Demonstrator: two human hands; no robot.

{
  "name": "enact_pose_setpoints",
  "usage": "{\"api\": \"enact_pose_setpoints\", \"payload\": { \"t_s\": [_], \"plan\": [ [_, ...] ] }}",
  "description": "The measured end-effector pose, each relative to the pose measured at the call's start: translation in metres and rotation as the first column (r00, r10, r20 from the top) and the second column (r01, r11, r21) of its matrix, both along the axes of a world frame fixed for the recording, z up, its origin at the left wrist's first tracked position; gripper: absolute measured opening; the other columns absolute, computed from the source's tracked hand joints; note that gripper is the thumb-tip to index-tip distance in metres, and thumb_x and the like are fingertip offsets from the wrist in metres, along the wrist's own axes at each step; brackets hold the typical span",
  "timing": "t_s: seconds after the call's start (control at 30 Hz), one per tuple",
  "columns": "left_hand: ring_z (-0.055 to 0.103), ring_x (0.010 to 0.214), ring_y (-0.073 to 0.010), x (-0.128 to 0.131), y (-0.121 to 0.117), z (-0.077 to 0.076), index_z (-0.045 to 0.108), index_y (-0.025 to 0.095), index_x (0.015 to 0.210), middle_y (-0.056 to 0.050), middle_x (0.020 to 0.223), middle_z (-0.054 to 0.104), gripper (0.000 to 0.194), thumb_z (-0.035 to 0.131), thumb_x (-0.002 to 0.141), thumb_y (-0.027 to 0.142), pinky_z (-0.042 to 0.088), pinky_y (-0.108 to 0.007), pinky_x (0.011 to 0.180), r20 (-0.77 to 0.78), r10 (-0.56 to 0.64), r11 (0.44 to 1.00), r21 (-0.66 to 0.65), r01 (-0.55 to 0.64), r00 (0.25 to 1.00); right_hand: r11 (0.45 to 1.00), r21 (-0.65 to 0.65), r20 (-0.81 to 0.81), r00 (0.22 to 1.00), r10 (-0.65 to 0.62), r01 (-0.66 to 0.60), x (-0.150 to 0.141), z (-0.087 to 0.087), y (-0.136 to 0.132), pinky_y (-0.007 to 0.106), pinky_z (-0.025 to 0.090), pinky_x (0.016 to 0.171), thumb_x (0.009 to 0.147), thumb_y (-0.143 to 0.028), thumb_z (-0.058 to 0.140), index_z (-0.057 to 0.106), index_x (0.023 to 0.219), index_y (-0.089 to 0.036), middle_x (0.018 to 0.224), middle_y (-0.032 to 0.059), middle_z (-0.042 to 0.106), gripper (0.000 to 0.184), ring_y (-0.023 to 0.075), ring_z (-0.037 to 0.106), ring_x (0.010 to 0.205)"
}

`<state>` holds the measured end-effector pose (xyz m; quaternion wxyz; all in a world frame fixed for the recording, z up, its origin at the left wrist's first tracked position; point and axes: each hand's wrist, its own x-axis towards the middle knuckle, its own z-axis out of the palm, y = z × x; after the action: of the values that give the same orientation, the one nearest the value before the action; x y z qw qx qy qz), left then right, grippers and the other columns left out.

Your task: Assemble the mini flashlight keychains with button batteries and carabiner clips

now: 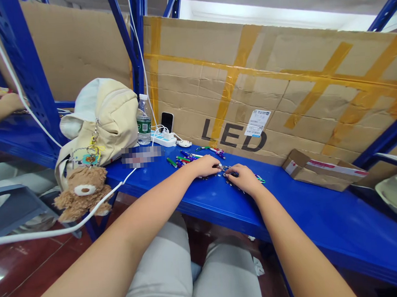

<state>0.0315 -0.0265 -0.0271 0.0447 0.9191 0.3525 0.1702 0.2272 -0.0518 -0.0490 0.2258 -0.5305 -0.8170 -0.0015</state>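
Observation:
My left hand (206,166) rests over the blue tabletop with its fingers pinched together. Close to its right is my right hand (243,178), its fingers also curled closed. A small silvery piece (224,167) shows between the fingertips of both hands, too small to name. Pens (182,160) with green, blue and purple barrels lie in a loose pile behind and left of my left hand. Another few pens (215,151) are farther back. Small dark and pale bits lie under and between my hands, and a green item (260,179) pokes out beside the right one.
A cream backpack (115,113) with a teddy bear (83,191) stands left. Near it are a water bottle (143,120), a power strip (164,139) and a phone (167,121). A cardboard wall (188,86) closes the back; an open box (321,172) sits right. Another person's hands (3,102) show far left.

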Motion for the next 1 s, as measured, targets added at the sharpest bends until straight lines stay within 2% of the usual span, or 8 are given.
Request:
{"api": "enact_pose_setpoints", "payload": {
  "t_s": [0.17,0.37,0.5,0.6,0.73,0.83,1.0],
  "plan": [
    [0.06,0.073,-0.0175,0.0,-0.002,0.002,0.068,0.015,0.088,-0.006,0.084,0.069,0.021,0.051,0.085,0.027,0.039,-0.024,0.063,-0.005,0.007,1.0,-0.014,-0.007,1.0,1.0,-0.006,0.022,1.0,-0.014,0.014,-0.001,0.001,0.0,0.031,0.041,0.089,0.08,-0.021,0.058,0.071,0.084,-0.021,0.097,0.0067,0.066,0.014,0.0193,0.058,0.096],
    [0.062,0.086,-0.0183,0.0,-0.001,0.001,0.069,0.016,0.095,-0.006,0.097,0.07,0.022,0.051,0.085,0.025,0.042,-0.024,0.072,0.018,0.011,1.0,-0.022,-0.011,1.0,0.999,0.031,-0.041,0.999,-0.033,0.034,-0.001,0.005,-0.003,0.032,0.042,0.089,0.082,-0.023,0.055,0.069,0.09,-0.018,0.099,0.0079,0.066,0.017,0.0201,0.058,0.096],
    [0.062,0.093,-0.018,0.001,-0.001,0.001,0.068,0.015,0.102,-0.006,0.101,0.069,0.024,0.053,0.084,0.022,0.044,-0.023,0.08,0.087,-0.008,0.999,-0.041,0.011,0.996,0.997,0.079,-0.104,0.995,-0.005,0.013,0.0,0.007,-0.006,0.032,0.043,0.087,0.082,-0.024,0.053,0.067,0.093,-0.019,0.098,0.0068,0.067,0.018,0.0201,0.059,0.096],
    [0.062,0.095,-0.0177,0.001,0.0,0.001,0.068,0.016,0.101,-0.005,0.101,0.07,0.024,0.053,0.082,0.016,0.044,-0.023,0.083,0.137,-0.011,0.999,-0.036,0.016,0.99,0.995,0.102,-0.121,0.993,-0.008,0.021,0.002,0.01,-0.008,0.033,0.044,0.086,0.082,-0.023,0.052,0.067,0.089,-0.019,0.096,0.0066,0.067,0.017,0.0205,0.059,0.094],
    [0.062,0.096,-0.019,0.001,0.005,-0.003,0.069,0.017,0.1,-0.005,0.102,0.069,0.024,0.05,0.084,0.02,0.045,-0.025,0.082,0.153,-0.017,1.0,-0.003,0.018,0.988,0.998,0.055,-0.143,0.99,0.001,0.007,0.006,0.012,-0.011,0.034,0.044,0.085,0.081,-0.025,0.053,0.068,0.084,-0.02,0.093,0.0063,0.068,0.016,0.0204,0.06,0.091],
    [0.062,0.096,-0.0199,0.0,0.007,-0.005,0.069,0.018,0.098,-0.006,0.101,0.069,0.024,0.048,0.086,0.023,0.045,-0.026,0.082,0.137,-0.026,1.0,0.009,0.025,0.99,0.999,0.007,-0.09,0.995,0.048,-0.048,0.006,0.01,-0.012,0.035,0.043,0.088,0.08,-0.027,0.056,0.07,0.084,-0.021,0.096,0.0063,0.067,0.015,0.021,0.059,0.093],
    [0.062,0.094,-0.0208,0.001,0.005,-0.004,0.069,0.017,0.1,-0.008,0.101,0.069,0.026,0.048,0.084,0.02,0.046,-0.027,0.081,0.087,-0.021,1.0,0.016,0.02,0.996,0.996,0.018,0.066,0.995,0.08,-0.082,0.0,0.001,-0.009,0.038,0.041,0.089,0.082,-0.028,0.056,0.069,0.104,-0.024,0.107,0.0084,0.064,0.027,0.0242,0.055,0.101]
  ]
}}
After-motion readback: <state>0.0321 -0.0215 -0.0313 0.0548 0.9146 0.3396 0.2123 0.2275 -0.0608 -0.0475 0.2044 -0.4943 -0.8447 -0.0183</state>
